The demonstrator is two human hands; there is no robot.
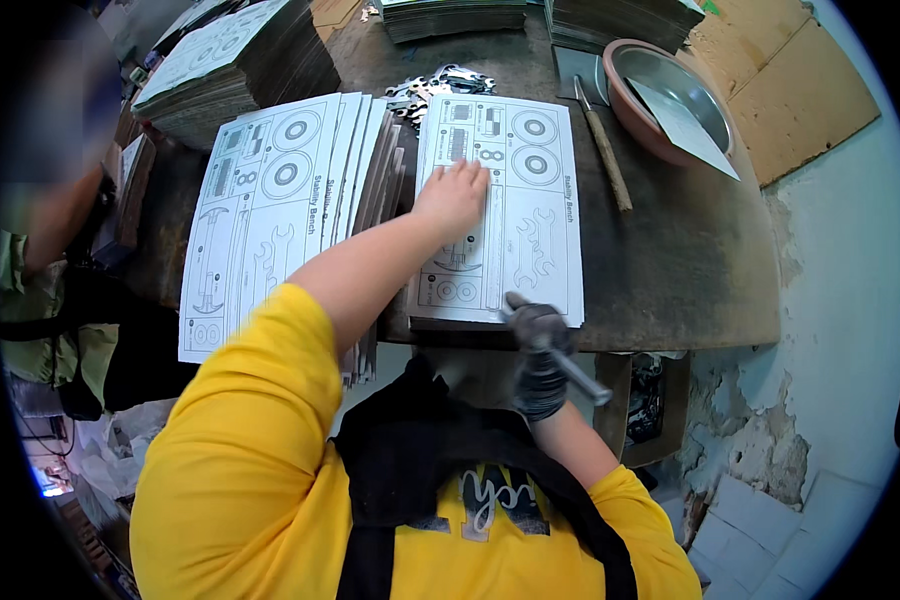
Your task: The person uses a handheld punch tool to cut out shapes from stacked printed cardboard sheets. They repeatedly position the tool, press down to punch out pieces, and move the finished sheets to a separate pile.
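My left hand (pixel 453 200) is bare and lies flat on a printed sheet (pixel 545 235) with line drawings of wrenches and rings, its fingers stretched toward the far edge. That sheet tops a stack near the table's front edge. In a grey glove, my right hand (pixel 540 345) is closed around a grey metal rod-like tool (pixel 582 378). The tool's upper end is over the sheet's near right corner; whether it touches the paper I cannot tell. Left of this stack, partly under my left arm, lies a fanned pile of matching printed sheets (pixel 240 215).
Small metal wrenches (pixel 440 85) lie heaped beyond the sheets. On the right are a wooden-handled tool (pixel 605 155) and a pink-rimmed bowl (pixel 620 95) with a card (pixel 685 125) across it. A tall sheet stack (pixel 260 75) stands back left. Another person (pixel 55 220) is at the left.
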